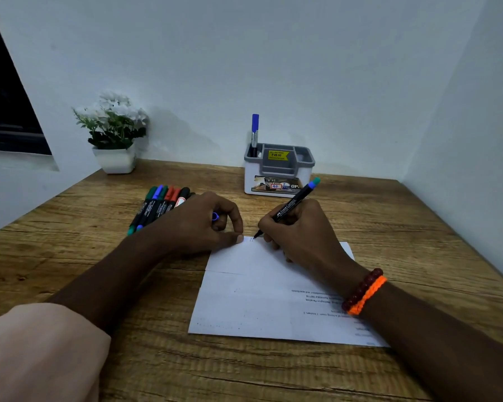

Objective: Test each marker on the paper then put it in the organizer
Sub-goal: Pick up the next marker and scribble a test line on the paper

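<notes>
Where two pale walls meet in a corner, a wood-grain table fills the lower view, w/ a dark window at far left and a white pot of white flowers up against the wall.

The right hand grips a black marker in a writing hold, tip down on the top edge of the paper, its blue-green end pointing up and away toward the organizer. The barrel carries white lettering. A faint small mark sits by the tip; colour hard to tell at this res. The wrist wears a dark red bead bracelet and an orange braided band.

The left hand lies just left of the right one, fingers curled round a blue cap, probably the marker's, thumb pressing the paper's top left corner.

Paper: white sheet w/ a fold line across, upside-down print near the right forearm.

Beyond the left hand, touching its back, a bunch of markers lies side by side, caps green, blue, red, black.

Beyond the right hand stands the organizer, white body, grey top, yellow price sticker. One blue-capped marker stands upright in its left compartment.
</notes>
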